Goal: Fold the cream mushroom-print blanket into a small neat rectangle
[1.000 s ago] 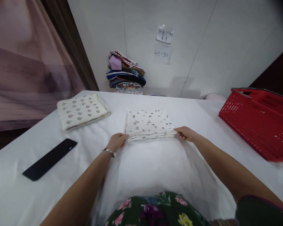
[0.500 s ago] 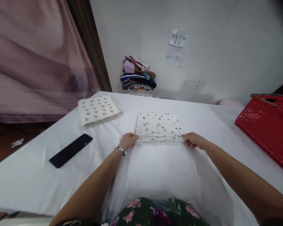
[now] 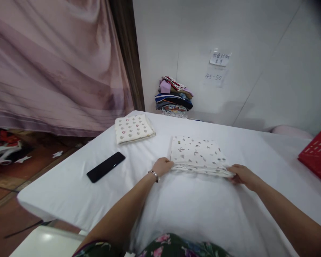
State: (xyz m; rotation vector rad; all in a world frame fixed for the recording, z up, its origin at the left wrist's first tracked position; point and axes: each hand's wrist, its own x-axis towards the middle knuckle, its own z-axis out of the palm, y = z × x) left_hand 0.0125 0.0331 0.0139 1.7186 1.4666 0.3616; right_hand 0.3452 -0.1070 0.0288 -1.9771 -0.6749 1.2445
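A folded white cloth (image 3: 196, 153) with small grey printed shapes lies in front of me on the white-covered table (image 3: 192, 200). My left hand (image 3: 162, 166), a bracelet at its wrist, pinches the near left corner. At the near right corner my right hand (image 3: 242, 175) grips the folded layers, and that corner is pulled out a little. Another folded cloth (image 3: 135, 128), cream with grey and red prints, rests at the far left of the table, apart from both hands.
A dark phone (image 3: 106, 166) lies on the left. At the right edge stands a red plastic basket (image 3: 317, 153). Behind the table is a stack of folded fabrics (image 3: 173, 96) against the wall. A pink curtain (image 3: 59, 71) hangs at the left.
My view has turned left, so everything sits farther right. The right corner of the white cloth has been drawn outward and toward me in my right hand. My left hand keeps its corner.
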